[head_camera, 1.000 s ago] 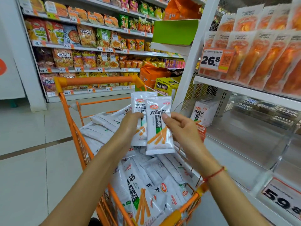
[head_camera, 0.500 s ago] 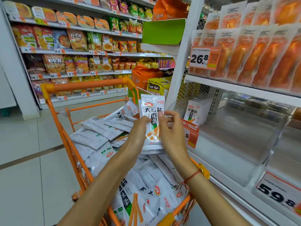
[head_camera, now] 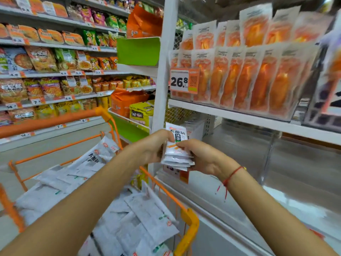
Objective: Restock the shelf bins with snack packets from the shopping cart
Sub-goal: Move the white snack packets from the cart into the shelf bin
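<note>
A: Largest first. The white shelf unit (head_camera: 239, 115) fills the right half; its lower level holds a clear shelf bin (head_camera: 276, 163) whose walls are glassy and hard to trace, and the right edge of the view cuts it off.

B: And the upper level?

A: Upright orange packets (head_camera: 258, 74) stand in rows behind a price tag (head_camera: 181, 80) reading 26.8; their print is too blurred to read.

B: On the left?

A: The orange shopping cart (head_camera: 188, 226), cut off by the bottom and left edges, holds a heap of white snack packets (head_camera: 140, 218) lying flat at mixed angles. Motion blur smears their labels. Behind it, the far aisle shelves (head_camera: 55, 74) carry assorted bags, none legible.

B: The hands?

A: The left hand (head_camera: 153, 145) and the right hand (head_camera: 204, 157) meet just above the cart's right rim, in front of the bin's open level. Between them sits a held stack of packets (head_camera: 177, 152).

B: Its orientation?

A: The long axis runs near vertical, tilted slightly; the printed top end points up and away, and the fanned bottom edges point down toward the person. Only the front packet's face shows, and the count behind it cannot be told.

B: Finger state?

A: Left fingers curl round the stack's left edge; right fingers and thumb pinch its lower right side. A red wrist cord (head_camera: 230, 177) circles the right wrist.
</note>
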A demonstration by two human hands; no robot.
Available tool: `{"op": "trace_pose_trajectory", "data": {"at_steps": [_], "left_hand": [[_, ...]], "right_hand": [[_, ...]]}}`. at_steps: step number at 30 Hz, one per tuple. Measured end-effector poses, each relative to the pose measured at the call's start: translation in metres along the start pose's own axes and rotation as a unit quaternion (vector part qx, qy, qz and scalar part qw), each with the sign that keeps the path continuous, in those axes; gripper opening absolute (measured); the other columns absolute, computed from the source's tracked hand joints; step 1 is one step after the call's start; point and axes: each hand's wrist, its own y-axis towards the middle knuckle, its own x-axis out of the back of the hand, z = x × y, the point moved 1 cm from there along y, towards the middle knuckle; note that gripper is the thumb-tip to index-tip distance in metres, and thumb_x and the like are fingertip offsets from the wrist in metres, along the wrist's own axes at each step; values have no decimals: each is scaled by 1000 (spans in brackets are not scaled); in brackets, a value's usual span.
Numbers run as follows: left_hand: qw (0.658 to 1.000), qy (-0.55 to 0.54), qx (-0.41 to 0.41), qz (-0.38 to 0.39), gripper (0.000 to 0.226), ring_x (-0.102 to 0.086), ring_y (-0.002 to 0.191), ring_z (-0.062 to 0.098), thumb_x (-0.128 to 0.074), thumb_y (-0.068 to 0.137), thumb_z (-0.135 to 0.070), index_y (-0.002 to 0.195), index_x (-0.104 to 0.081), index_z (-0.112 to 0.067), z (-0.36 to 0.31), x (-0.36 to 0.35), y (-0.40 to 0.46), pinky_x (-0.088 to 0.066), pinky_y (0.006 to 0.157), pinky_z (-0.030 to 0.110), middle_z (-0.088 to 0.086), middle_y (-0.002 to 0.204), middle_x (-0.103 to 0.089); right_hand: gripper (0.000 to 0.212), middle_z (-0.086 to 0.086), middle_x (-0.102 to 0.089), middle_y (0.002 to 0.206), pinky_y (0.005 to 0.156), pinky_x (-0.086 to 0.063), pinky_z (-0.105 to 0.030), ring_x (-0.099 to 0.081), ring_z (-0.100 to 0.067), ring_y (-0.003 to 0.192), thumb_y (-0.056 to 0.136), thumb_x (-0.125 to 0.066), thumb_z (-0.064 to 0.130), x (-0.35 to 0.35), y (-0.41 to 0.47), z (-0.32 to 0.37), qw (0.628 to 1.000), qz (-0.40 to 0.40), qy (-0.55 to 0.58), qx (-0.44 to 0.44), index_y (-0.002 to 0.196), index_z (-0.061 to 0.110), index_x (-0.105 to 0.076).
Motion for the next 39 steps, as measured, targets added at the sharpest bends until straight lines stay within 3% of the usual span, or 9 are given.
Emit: {"op": "trace_pose_trajectory", "data": {"at_steps": [4, 7, 12, 16, 24, 27, 32, 36, 39], "left_hand": [[995, 73, 50, 45, 21, -64, 57, 17, -39, 92, -12, 92, -57, -2, -30, 1, 35, -53, 52, 19, 7, 66, -67], [992, 95, 69, 51, 18, -57, 71, 19, -45, 90, -12, 103, -53, -2, -44, 6, 69, -50, 61, 24, 8, 81, -60], [985, 169, 33, 8, 16, -55, 65, 19, -52, 82, 8, 70, -52, -2, -33, 2, 131, -45, 58, 20, 14, 71, -61], [917, 395, -46, -20, 18, -50, 91, 16, -57, 88, -1, 104, -63, -6, -9, -6, 173, -46, 73, 29, 9, 98, -57], [860, 496, -67, -94, 8, -65, 86, 27, -60, 84, -5, 89, -66, -4, 9, 8, 184, -49, 67, 28, 14, 94, -67], [802, 572, -98, -143, 14, -65, 87, 33, -63, 84, -15, 76, -62, -4, 0, 12, 167, -51, 72, 35, 21, 99, -68], [647, 686, -220, -251, 37, -58, 108, 33, -62, 84, -15, 118, -49, -12, -8, 3, 144, -46, 74, 38, 9, 117, -60], [548, 774, -256, -187, 80, -34, 132, 23, -65, 84, -21, 148, -16, -15, 3, -5, 161, -37, 99, 32, 5, 146, -30], [488, 820, -242, -174, 86, -23, 140, 24, -59, 90, -23, 151, 1, -11, 7, -8, 178, -24, 110, 32, 8, 155, -14]], "right_hand": [[19, -3, -61, 71, 49, -46, -22, -59, -16, 61, 97, -45, 19, 33, 22, 17, 996, 5, 60, -62, 81, 14, -55], [21, -2, -52, 75, 57, -38, -27, -49, -15, 66, 98, -47, 22, 47, 49, 25, 996, -41, 5, -80, 78, 15, -50], [22, -2, -53, 74, 63, -48, -26, -52, -12, 66, 94, -56, 12, 59, 99, 9, 991, -87, -101, -20, 76, 11, -45], [50, -17, -66, 98, 74, -59, -45, -68, -33, 89, 62, -80, 28, 68, 177, -35, 951, -175, -247, 67, 101, 4, -59], [49, -9, -63, 100, 64, -53, -31, -65, -27, 90, 63, -66, 36, 53, 199, -54, 906, -216, -347, 115, 104, 10, -61], [35, -10, -57, 102, 50, -40, -26, -60, -27, 90, 81, -72, 25, 59, 182, -52, 899, -232, -362, 86, 102, 5, -52], [50, -14, -50, 123, 81, -47, -37, -50, -33, 115, 84, -68, 33, 58, 166, -48, 861, -274, -419, 89, 122, 7, -47], [68, -17, -59, 121, 80, -48, -38, -57, -37, 111, 85, -68, 22, 50, 165, -51, 899, -243, -358, 63, 135, 2, -27], [74, -17, -64, 112, 80, -53, -41, -64, -35, 100, 80, -71, 17, 54, 171, -54, 922, -242, -297, 56, 133, -2, -23]]}}
